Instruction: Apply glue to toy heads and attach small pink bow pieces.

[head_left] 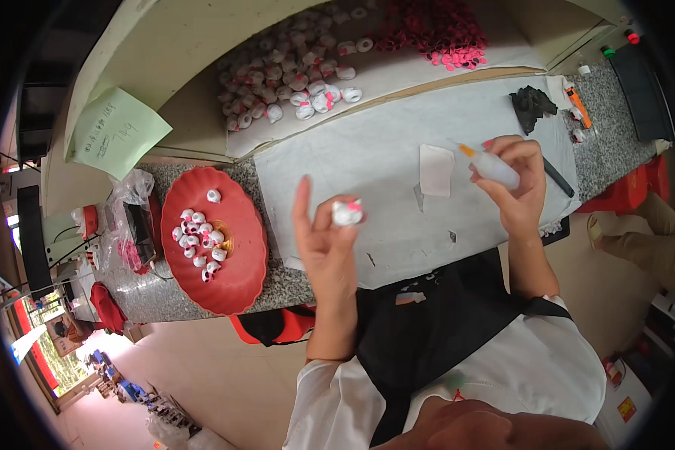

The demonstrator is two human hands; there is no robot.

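1. Piece (345, 214), white and pink: left hand (328, 259) is pinching it above the paper (337, 161), one finger extending free.
2. Bottle (495, 170), orange-tipped: right hand (525, 180) is gripping it, fingers curling round, well apart from the piece.
3. Plate (245, 214), red: holding similar pieces (214, 196).

Well left of the left grip (330, 251), a pale green note (120, 146); beyond the right grip (526, 180), a crumpled black scrap (532, 109) and slim orange object (579, 109)
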